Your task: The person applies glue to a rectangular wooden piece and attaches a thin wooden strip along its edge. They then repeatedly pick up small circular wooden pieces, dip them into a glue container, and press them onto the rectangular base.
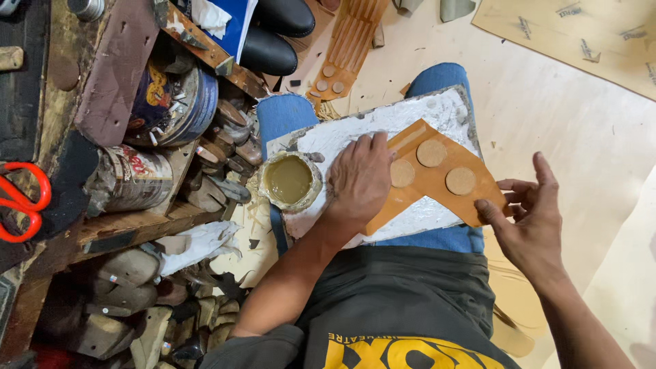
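Note:
A white, glue-stained board (pixel 437 109) rests across my lap. On it lies an orange leather piece (pixel 437 181) bearing three tan round discs (pixel 431 153). My left hand (pixel 359 179) presses flat on the left part of the leather, fingers spread toward one disc. My right hand (pixel 529 212) hovers at the leather's right corner, fingers apart, thumb touching the edge. A small open tin of yellowish glue (pixel 289 180) sits on the board just left of my left hand.
A cluttered wooden shelf at left holds paint cans (pixel 174 96), a tin (pixel 133 178), orange scissors (pixel 20 201) and several shoe heels (pixel 123 287). Another orange piece with discs (pixel 342 61) and black shoes (pixel 273 34) lie on the floor ahead. Cardboard sheets (pixel 588 34) lie at right.

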